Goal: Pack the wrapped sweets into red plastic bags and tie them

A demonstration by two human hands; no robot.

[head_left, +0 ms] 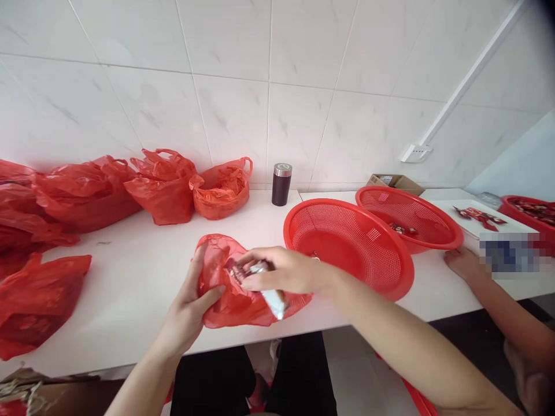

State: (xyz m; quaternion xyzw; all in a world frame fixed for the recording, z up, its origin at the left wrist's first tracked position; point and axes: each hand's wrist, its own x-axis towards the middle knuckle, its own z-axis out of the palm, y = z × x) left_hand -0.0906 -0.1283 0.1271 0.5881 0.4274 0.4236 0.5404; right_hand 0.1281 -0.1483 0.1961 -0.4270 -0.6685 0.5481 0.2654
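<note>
My left hand grips the left side of a red plastic bag near the table's front edge, its thumb over the rim. At the bag's mouth, my right hand is closed on several small wrapped packets, silver and dark red, slightly blurred. Just to the right stands a large red perforated basket, with a small piece at its left inner side, partly hidden by my right wrist.
Full red bags line the table's left and back. A dark tumbler stands near the wall. Behind the large basket, a second red basket holds a few packets. Another person's hand rests beside it at right.
</note>
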